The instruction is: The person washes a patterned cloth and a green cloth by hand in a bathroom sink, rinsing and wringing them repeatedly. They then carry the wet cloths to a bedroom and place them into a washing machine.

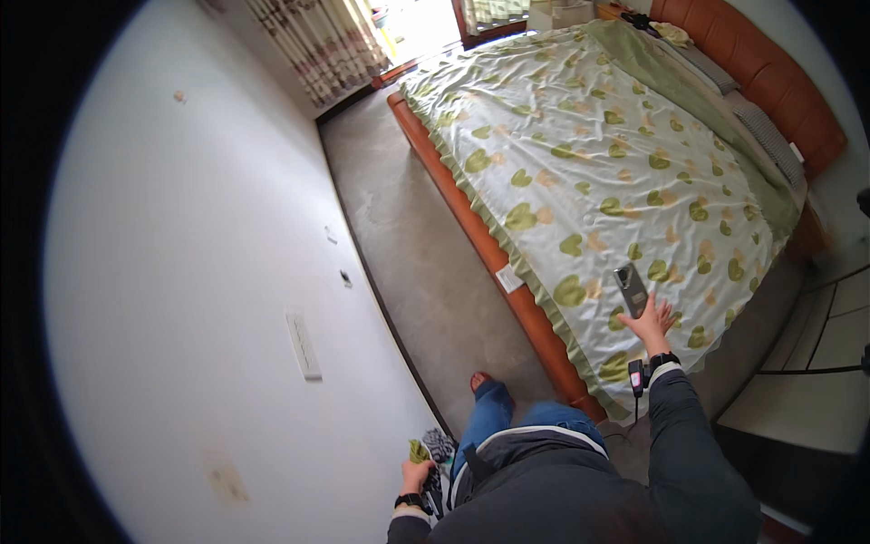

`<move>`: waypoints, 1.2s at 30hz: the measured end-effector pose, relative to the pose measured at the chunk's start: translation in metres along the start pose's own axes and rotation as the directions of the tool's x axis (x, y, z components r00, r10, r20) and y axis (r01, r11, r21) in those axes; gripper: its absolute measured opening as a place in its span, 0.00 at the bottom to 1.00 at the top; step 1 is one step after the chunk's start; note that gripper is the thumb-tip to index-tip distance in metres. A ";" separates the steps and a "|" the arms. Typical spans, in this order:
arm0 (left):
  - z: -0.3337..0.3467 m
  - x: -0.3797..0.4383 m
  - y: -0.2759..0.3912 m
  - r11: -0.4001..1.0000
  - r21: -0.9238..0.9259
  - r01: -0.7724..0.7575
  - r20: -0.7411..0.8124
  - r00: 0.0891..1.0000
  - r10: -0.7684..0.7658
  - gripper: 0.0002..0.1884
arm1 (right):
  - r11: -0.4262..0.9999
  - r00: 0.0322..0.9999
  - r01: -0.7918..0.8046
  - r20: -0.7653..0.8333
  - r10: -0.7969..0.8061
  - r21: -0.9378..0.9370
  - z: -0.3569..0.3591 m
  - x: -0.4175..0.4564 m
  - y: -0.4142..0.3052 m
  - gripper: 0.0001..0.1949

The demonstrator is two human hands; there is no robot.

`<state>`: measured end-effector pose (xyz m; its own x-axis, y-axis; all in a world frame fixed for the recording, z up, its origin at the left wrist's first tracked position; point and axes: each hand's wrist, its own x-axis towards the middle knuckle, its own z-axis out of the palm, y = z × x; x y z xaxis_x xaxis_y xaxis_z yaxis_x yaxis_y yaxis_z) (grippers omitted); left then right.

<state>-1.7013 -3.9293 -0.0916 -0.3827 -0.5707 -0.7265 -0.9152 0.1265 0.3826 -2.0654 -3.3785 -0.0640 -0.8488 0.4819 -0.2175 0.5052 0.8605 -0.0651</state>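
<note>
My right hand (650, 325) reaches over the bed with fingers spread. A dark smartphone (630, 285) lies there, its camera side up, its lower end between my thumb and index finger. Whether the fingers touch it is hard to tell. Low beside the wall, my left hand (416, 474) is closed on a bunch of cloth, with an olive-green piece (418, 451) on top. A black-and-grey patterned cloth (439, 445) hangs just beyond it, partly hidden by my body. Under the phone spreads a white quilt (598, 183) with green and orange hearts.
An orange-brown bed frame (469, 211) runs along a strip of grey floor (401, 224). The white wall (204, 272) carries a power strip (302, 345). Pillows (768, 139) rest by the headboard (754, 61). A pale cabinet (795, 408) stands at right; curtains (326, 41) hang by the bright doorway.
</note>
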 end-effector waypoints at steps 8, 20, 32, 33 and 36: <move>-0.107 0.237 0.240 0.944 0.241 -0.226 0.059 0.974 0.218 0.22 | 0.855 0.857 -0.136 0.493 -0.151 0.500 0.106 -0.007 -0.090 0.30; -0.258 0.464 0.546 0.997 -0.019 -0.070 0.014 0.997 0.070 0.16 | -0.470 0.769 -0.595 0.631 -0.099 0.652 0.016 0.313 -0.600 0.12; -0.429 0.699 1.059 0.750 -0.553 -0.363 0.307 0.748 0.589 0.24 | -0.287 0.286 -0.924 -0.038 -0.957 0.253 -0.210 0.376 -1.241 0.22; -0.434 0.713 1.106 0.753 -0.562 -0.343 0.386 0.696 0.605 0.31 | -0.223 0.218 -0.946 -0.047 -0.975 0.237 -0.211 0.379 -1.276 0.23; -0.436 0.712 1.244 0.638 -0.745 -0.194 0.444 0.570 0.692 0.25 | -0.087 0.081 -0.972 -0.039 -0.996 0.217 -0.192 0.410 -1.377 0.25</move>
<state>-3.0571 -4.5314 0.1160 -0.9073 0.1224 -0.4024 -0.4152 -0.4130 0.8106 -3.1386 -4.3341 0.1239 -0.5777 -0.8118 0.0851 0.8150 -0.5794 0.0063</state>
